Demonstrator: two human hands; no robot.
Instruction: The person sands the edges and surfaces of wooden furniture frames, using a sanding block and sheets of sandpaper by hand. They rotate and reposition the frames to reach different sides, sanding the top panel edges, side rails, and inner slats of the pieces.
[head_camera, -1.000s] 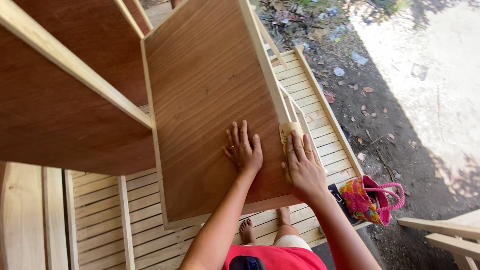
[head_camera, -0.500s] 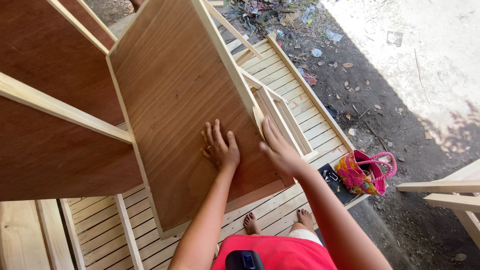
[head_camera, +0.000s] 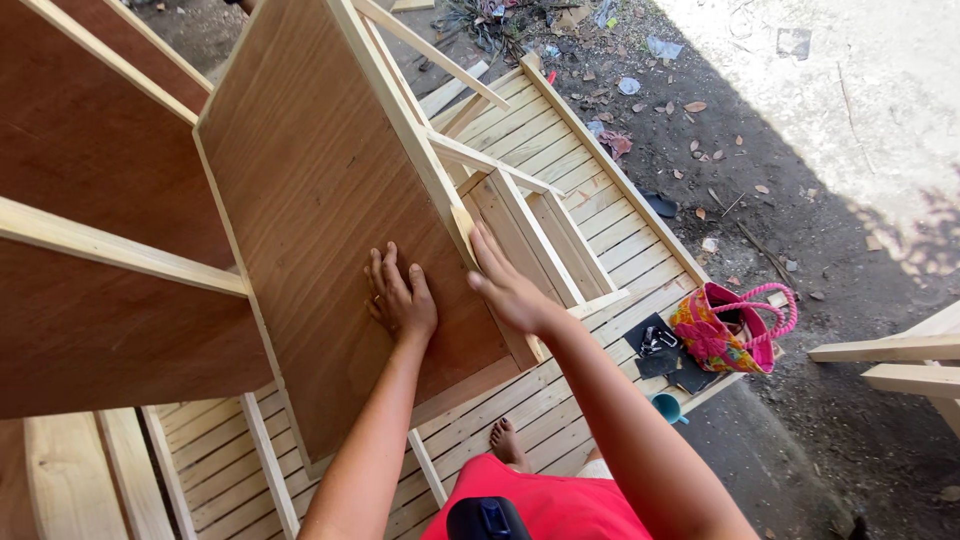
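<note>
**Two hands on a plywood panel, lots cut off at the edges**

So from where I'm standing a fair bit is out of sight. The top of the plywood panel (head_camera: 330, 210) runs past the upper edge of the view, and its lower right corner disappears behind the person's right forearm. The bigger cabinet piece (head_camera: 90, 250) on the left is cropped too, so I can't tell its full shape. There's something pale under the right palm at the panel's edge, could be a sanding block, but it's mostly covered and I really can't say. Small dark stuff next to the bag is too tiny to make out.

The panel is a long rectangle with a pale wood frame, tilted, its long axis running from the lower middle up and away toward the top. It sits over the slatted wooden deck (head_camera: 600, 220), between the cabinet piece and the deck's far rail.

The left hand (head_camera: 400, 300) lies flat on the brown face of the panel, fingers spread a little, gripping nothing. The right hand (head_camera: 505, 285) is also open, fingers straight and together, pressed along the panel's pale right edge strip.

A pink and yellow bag (head_camera: 725, 330) sits at the deck's edge, well apart from both hands.
</note>
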